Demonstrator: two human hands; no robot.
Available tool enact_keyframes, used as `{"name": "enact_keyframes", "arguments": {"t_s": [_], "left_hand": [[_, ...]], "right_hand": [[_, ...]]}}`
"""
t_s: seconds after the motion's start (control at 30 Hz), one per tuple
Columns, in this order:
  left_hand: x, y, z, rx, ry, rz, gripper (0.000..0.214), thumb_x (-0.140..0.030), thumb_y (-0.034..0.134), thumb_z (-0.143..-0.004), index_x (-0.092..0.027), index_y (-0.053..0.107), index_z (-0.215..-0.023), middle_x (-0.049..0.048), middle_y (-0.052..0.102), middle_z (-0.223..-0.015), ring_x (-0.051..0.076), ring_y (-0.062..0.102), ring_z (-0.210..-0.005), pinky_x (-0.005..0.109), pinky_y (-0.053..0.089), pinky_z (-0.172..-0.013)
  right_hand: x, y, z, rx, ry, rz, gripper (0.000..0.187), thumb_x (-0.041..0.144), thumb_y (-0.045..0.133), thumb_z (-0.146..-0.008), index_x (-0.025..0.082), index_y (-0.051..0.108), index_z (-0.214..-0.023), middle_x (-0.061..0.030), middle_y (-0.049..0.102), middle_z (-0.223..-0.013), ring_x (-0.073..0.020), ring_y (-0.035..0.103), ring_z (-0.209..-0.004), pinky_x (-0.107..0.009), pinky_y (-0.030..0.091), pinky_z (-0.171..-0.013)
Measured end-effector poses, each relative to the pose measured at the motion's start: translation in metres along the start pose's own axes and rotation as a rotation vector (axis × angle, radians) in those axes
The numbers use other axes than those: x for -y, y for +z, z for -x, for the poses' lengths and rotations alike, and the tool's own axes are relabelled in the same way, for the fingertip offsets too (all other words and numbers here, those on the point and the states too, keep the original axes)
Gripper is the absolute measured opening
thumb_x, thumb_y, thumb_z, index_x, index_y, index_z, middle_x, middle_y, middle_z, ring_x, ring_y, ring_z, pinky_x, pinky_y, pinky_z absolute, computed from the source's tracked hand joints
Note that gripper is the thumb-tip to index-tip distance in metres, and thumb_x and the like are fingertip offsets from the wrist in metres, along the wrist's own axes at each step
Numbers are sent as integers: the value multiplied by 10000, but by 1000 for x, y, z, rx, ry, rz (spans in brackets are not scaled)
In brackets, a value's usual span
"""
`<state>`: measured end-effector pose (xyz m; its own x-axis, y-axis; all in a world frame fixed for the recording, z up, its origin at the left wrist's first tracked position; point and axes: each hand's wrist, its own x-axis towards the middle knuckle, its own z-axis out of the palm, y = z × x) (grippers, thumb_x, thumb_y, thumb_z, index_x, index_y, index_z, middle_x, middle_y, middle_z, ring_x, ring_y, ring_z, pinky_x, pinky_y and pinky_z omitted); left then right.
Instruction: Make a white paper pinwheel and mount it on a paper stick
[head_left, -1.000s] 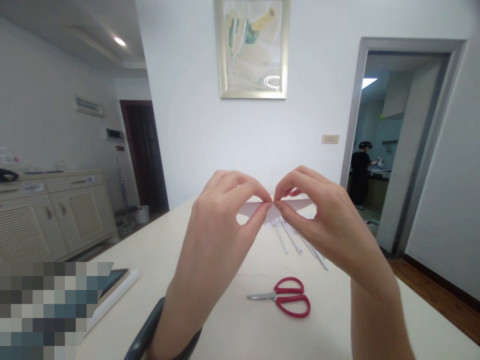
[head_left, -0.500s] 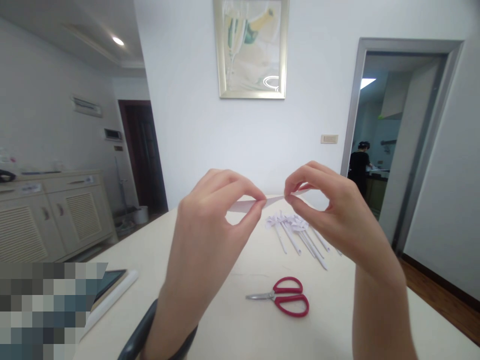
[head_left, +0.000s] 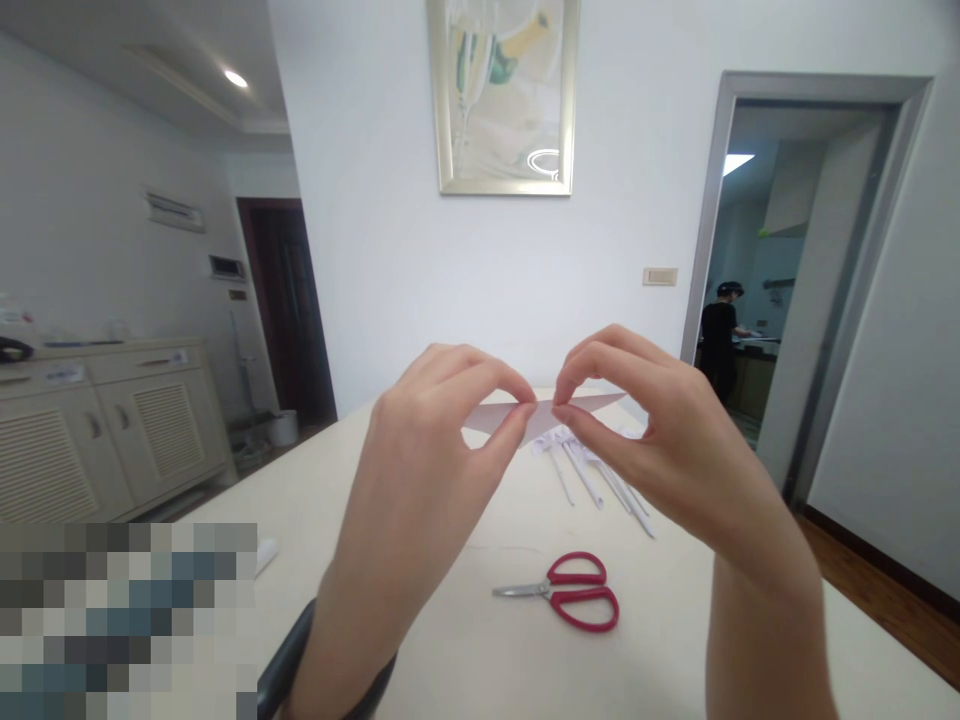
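A small folded piece of white paper (head_left: 544, 414) is held up in the air above the table. My left hand (head_left: 442, 430) pinches its left part between thumb and forefinger. My right hand (head_left: 637, 425) pinches it just to the right, the fingertips of both hands close together. A dark band sits on my left wrist. Below and beyond the hands, several rolled white paper sticks (head_left: 592, 475) lie on the cream table (head_left: 465, 640). Red-handled scissors (head_left: 570, 592) lie closed on the table in front of me.
A blurred patch covers the lower left corner. A cream sideboard (head_left: 97, 420) stands at the left wall and a framed picture (head_left: 504, 95) hangs ahead. Through the doorway at right, a person in black (head_left: 720, 335) stands at a counter.
My hands drew apart along the paper half a second ago and have now come back together, pinching near its middle. The scissors and paper sticks have not moved.
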<state>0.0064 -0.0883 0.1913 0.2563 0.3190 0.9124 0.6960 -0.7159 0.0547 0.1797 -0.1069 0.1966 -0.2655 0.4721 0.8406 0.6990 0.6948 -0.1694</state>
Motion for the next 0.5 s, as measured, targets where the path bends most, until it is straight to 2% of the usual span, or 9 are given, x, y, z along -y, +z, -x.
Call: {"name": "enact_keyframes", "arguments": {"t_s": [0.1, 0.27, 0.5], "left_hand": [[0, 0, 0, -10, 11, -10, 116, -175, 558, -866, -235, 651, -831, -6, 695, -939, 188, 621, -923, 309, 465, -776], [1, 0, 1, -14, 12, -13, 110, -170, 567, -858, -233, 655, -835, -15, 691, -943, 175, 618, -913, 294, 457, -760], [0, -1, 1, -7, 13, -4, 105, -168, 573, -857, -228, 653, -827, -15, 691, -929, 172, 618, -913, 290, 457, -765]], "right_hand": [[4, 6, 0, 27, 6, -7, 135, 95, 536, -881, 219, 575, -845, 15, 577, -934, -118, 572, -824, -249, 458, -693], [2, 8, 0, -6, -2, 0, 134, 86, 531, -879, 211, 568, -846, 27, 569, -908, -104, 564, -820, -243, 450, -717], [1, 8, -3, -49, -27, 25, 162, 61, 535, -865, 217, 565, -839, 12, 571, -884, -128, 562, -793, -262, 433, -697]]}}
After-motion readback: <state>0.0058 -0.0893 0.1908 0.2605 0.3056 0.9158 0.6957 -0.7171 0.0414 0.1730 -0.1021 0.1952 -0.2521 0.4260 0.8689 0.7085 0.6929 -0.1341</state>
